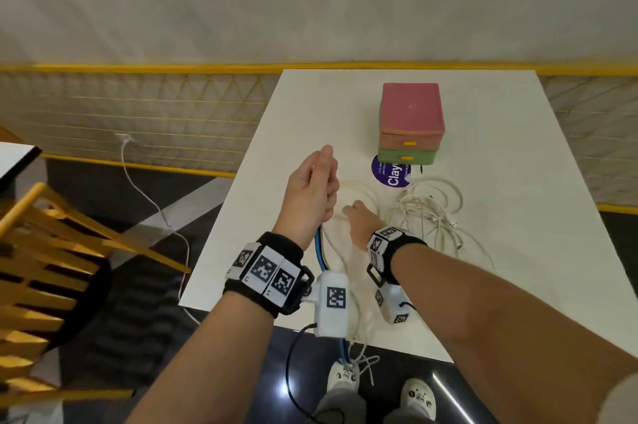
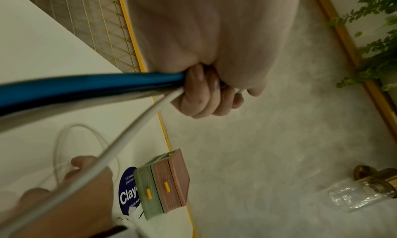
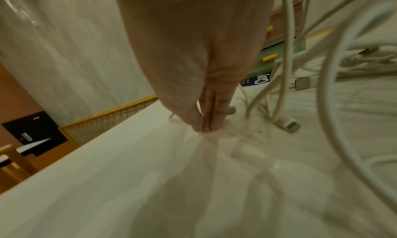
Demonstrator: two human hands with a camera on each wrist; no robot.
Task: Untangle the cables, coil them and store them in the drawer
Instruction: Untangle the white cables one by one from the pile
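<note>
My left hand point(image 1: 316, 181) is raised above the white table point(image 1: 518, 147) and grips a blue cable point(image 1: 319, 251) together with a white cable; its curled fingers point(image 2: 206, 95) close round the blue cable point(image 2: 86, 84) and the white cable point(image 2: 137, 123). Both run down past the table's near edge. My right hand point(image 1: 357, 216) reaches down to the tabletop, fingers point(image 3: 206, 119) together, pinching a white strand beside the tangle of white cables point(image 1: 428, 213). The plugs point(image 3: 290, 126) lie loose. The pink-and-green drawer unit point(image 1: 411, 119) stands behind the tangle, both drawers closed.
A round blue sticker point(image 1: 392, 171) lies in front of the drawer unit. A yellow wooden chair point(image 1: 51, 251) stands left of the table. A yellow-framed mesh railing point(image 1: 138, 112) runs behind, with a white cord point(image 1: 145, 188) hanging from it to the floor.
</note>
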